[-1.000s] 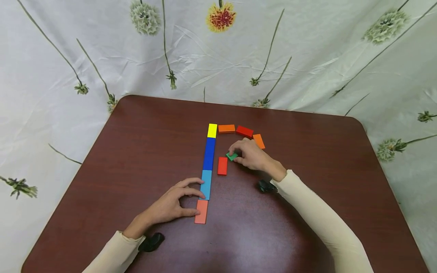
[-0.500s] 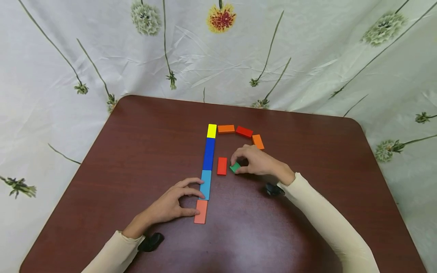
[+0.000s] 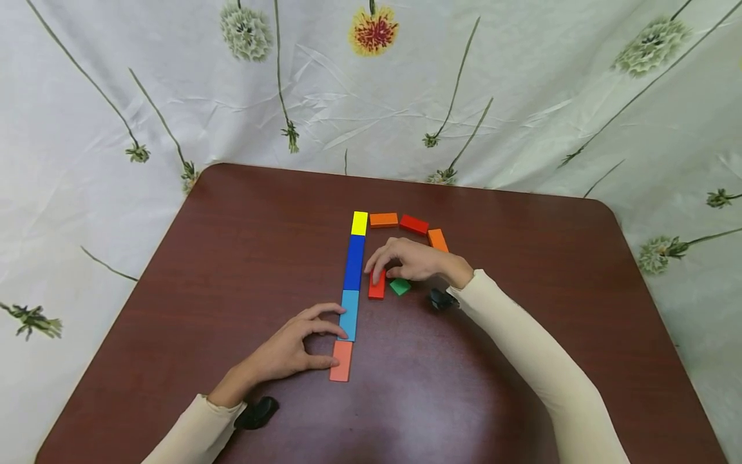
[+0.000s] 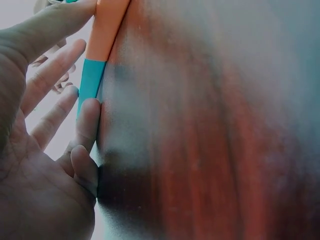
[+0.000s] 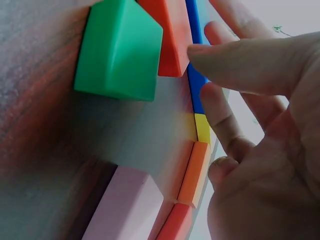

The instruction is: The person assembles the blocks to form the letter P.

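Observation:
My left hand (image 3: 284,351) lies left of a straight row of flat blocks. Its fingertips touch the light blue block (image 3: 350,309), and its thumb rests on the salmon block (image 3: 342,361). Over the upright-lying red block (image 3: 377,291) is my right hand (image 3: 414,259), fingers reaching across it. In the right wrist view the thumb (image 5: 240,62) is close beside that block; whether it touches I cannot tell. A green block (image 3: 400,287) sits loose just right of the red one, under the right palm's edge.
The row continues away with a dark blue stretch (image 3: 355,261) and a yellow block (image 3: 359,223). From there curve an orange block (image 3: 384,220), another red block (image 3: 414,224) and a second orange block (image 3: 437,239). The brown table (image 3: 261,212) meets a flowered cloth (image 3: 324,96).
The green block was carried toward me to beside the red block and let go. My right hand then shifted left over the red block. The left hand stays put.

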Motion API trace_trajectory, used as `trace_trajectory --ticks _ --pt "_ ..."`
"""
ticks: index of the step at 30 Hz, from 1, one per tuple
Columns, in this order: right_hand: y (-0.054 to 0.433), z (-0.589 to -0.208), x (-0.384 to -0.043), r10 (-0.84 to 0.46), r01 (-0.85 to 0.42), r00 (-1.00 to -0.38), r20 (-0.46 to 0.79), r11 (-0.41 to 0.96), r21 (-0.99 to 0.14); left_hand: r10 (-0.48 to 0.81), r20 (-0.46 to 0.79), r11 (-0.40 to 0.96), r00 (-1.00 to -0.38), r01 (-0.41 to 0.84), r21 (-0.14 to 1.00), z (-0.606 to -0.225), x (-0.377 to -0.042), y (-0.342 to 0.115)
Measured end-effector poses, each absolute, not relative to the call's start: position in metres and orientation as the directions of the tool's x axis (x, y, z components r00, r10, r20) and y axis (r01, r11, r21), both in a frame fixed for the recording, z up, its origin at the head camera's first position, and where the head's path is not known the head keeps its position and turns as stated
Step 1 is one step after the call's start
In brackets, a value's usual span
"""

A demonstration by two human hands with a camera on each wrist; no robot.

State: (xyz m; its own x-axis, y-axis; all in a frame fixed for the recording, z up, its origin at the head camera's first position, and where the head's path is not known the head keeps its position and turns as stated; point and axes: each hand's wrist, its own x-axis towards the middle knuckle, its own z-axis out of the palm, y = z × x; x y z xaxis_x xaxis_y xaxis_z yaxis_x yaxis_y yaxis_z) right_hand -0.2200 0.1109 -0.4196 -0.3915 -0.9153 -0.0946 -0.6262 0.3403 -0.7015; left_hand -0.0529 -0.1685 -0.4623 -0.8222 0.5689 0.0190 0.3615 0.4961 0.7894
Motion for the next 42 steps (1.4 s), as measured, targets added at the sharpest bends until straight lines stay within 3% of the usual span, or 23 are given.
trace_trajectory --ticks 8,22,27,42 --pt "0.108 -0.422 -0.222 -0.882 -0.615 -0.427 -0.197 0.443 -0.653 0.575 0.024 0.491 -0.818 0.368 0.79 -0.461 -0.053 -0.168" --pt "0.125 -0.425 -0.233 -0.829 -0.565 -0.543 -0.13 0.476 -0.674 0.575 0.043 0.487 -0.817 0.384 0.785 -0.462 -0.054 -0.169" --pt "0.13 -0.427 -0.234 -0.825 -0.561 -0.553 -0.119 0.475 -0.678 0.576 0.045 0.485 -0.816 0.385 0.785 -0.462 -0.054 -0.169" --pt "0.142 -0.43 -0.231 -0.751 -0.471 -0.636 -0.181 0.563 -0.679 0.573 0.034 0.491 -0.819 0.376 0.786 -0.46 -0.055 -0.17"
